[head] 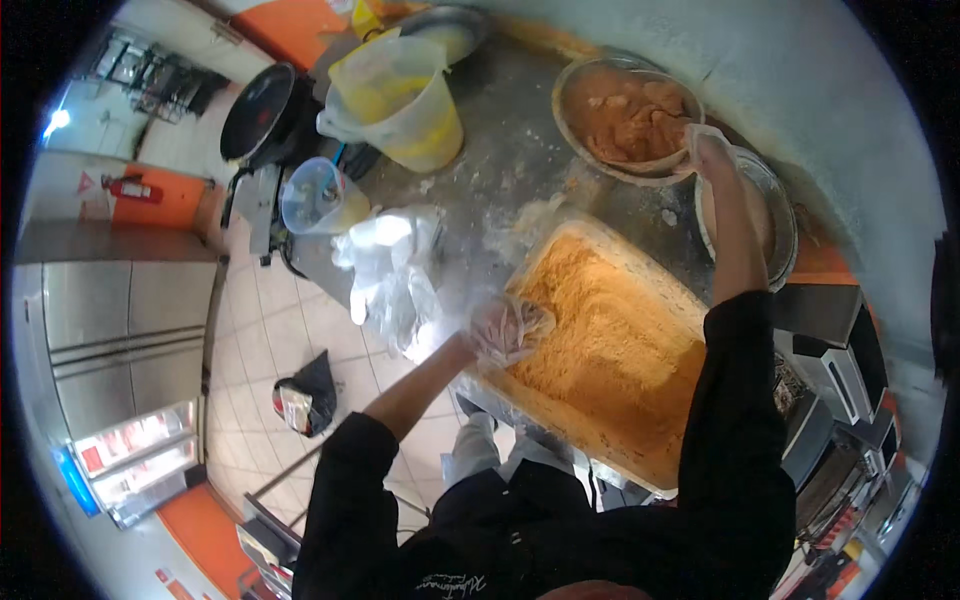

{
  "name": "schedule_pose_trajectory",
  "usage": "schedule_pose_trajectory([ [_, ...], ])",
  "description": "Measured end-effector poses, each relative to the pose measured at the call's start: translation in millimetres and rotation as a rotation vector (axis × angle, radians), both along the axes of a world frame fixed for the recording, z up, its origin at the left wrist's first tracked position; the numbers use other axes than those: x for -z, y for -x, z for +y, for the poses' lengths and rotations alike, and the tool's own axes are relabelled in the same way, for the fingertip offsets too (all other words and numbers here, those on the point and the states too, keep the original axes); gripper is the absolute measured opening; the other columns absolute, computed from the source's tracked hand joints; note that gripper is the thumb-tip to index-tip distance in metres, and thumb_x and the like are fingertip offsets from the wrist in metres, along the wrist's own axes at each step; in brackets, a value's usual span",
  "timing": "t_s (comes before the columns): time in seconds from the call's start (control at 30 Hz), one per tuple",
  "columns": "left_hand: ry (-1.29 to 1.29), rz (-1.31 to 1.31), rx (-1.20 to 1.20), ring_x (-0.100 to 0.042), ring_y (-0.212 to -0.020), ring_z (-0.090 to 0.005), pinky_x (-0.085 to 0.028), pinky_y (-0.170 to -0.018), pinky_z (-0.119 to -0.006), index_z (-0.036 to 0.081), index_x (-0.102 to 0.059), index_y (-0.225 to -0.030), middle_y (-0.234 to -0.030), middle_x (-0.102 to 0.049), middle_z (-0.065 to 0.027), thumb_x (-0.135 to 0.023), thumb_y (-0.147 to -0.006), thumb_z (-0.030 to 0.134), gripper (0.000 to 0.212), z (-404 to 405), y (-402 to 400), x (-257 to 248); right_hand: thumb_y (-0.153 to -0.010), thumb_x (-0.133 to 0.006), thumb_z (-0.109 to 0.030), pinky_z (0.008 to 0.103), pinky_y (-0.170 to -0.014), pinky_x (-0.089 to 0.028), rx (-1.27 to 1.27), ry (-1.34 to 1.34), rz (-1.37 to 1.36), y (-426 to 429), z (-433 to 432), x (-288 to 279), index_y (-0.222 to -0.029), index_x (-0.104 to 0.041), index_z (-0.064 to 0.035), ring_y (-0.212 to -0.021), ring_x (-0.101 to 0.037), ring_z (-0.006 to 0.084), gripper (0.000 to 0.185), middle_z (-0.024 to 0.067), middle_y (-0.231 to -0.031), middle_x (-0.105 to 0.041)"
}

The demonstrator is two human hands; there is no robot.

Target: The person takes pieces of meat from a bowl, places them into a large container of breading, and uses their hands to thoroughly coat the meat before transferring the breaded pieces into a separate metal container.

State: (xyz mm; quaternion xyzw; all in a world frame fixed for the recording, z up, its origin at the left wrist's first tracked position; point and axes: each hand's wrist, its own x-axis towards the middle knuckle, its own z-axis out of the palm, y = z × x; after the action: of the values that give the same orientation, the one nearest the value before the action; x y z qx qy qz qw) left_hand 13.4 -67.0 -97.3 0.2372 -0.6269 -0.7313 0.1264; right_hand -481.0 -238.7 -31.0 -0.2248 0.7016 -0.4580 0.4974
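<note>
My left hand [506, 328], in a clear plastic glove, is over the left edge of a rectangular tub [589, 439] holding orange breading powder [607, 330]. Whether its fingers hold anything cannot be told. In a similar glove, my right hand [709, 150] is at the right rim of a round bowl [566, 120] of reddish-brown, wet-looking food [637, 112]. Its fingertips are partly hidden, so its grip is unclear. Below that hand a metal bowl [786, 247] with pale contents is partly covered by my forearm.
Clear plastic bags [397, 277] lie on the worktop [502, 165], left of the tub. Beyond them stand a small plastic container [319, 199], a large yellow-stained pitcher [416, 112] and a black pan [262, 116]. A black bag [311, 394] lies on the tiled floor.
</note>
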Motion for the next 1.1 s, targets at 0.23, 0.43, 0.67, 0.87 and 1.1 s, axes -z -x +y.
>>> schedule_pose_trajectory([
  [0.23,0.678,-0.485,0.398,-0.044,-0.119,-0.0224,-0.036,-0.102,-0.034,0.008,-0.04,-0.132,-0.131,-0.045,-0.0089,-0.052,-0.088,0.035,0.053,-24,12,-50,-0.091,-0.051,-0.02,0.044,-0.081,-0.054,-0.534,-0.289,1.018,-57,45,-28,-0.125,-0.042,0.0037,-0.112,-0.051,0.0299,0.043,0.0185,-0.133,-0.04],
  [0.43,0.552,-0.217,0.185,-0.053,-0.1,-0.0208,-0.043,-0.09,-0.031,0.009,-0.053,-0.117,-0.112,-0.055,-0.008,-0.059,-0.085,0.03,0.039,-17,10,-6,-0.087,-0.058,-0.023,0.0423,-0.09,-0.048,0.153,0.231,0.032,-17,54,81,-0.119,-0.046,0.0023,-0.109,-0.052,0.0301,0.043,0.0137,-0.126,-0.048],
  [0.67,0.518,-0.138,0.106,-0.058,-0.089,-0.0231,-0.047,-0.081,-0.032,0.009,-0.057,-0.107,-0.101,-0.06,-0.01,-0.064,-0.079,0.029,0.035,-19,13,-14,-0.093,-0.041,-0.022,0.0591,-0.091,-0.043,0.236,0.531,-0.255,-36,57,106,-0.125,-0.038,0.0008,-0.113,-0.044,0.0349,0.039,0.0168,-0.13,-0.041],
  [0.87,0.726,-0.407,0.332,-0.049,-0.112,-0.0227,-0.036,-0.101,-0.033,0.011,-0.046,-0.128,-0.126,-0.049,-0.0097,-0.057,-0.086,0.033,0.049,-22,16,-29,-0.096,-0.031,-0.03,0.0649,-0.095,-0.038,0.373,0.585,-0.566,-102,68,8,-0.138,-0.023,-0.0049,-0.127,-0.029,0.0341,0.05,0.0144,-0.144,-0.02],
  [1.1,-0.634,0.223,0.056,-0.048,-0.113,-0.0255,-0.038,-0.1,-0.035,0.01,-0.045,-0.129,-0.127,-0.048,-0.0105,-0.058,-0.085,0.035,0.052,-19,10,-20,-0.096,-0.026,-0.02,0.0643,-0.101,-0.032,0.533,0.643,-0.696,-114,68,-6,-0.14,-0.018,-0.0034,-0.132,-0.022,0.0357,0.048,0.0149,-0.147,-0.014],
])
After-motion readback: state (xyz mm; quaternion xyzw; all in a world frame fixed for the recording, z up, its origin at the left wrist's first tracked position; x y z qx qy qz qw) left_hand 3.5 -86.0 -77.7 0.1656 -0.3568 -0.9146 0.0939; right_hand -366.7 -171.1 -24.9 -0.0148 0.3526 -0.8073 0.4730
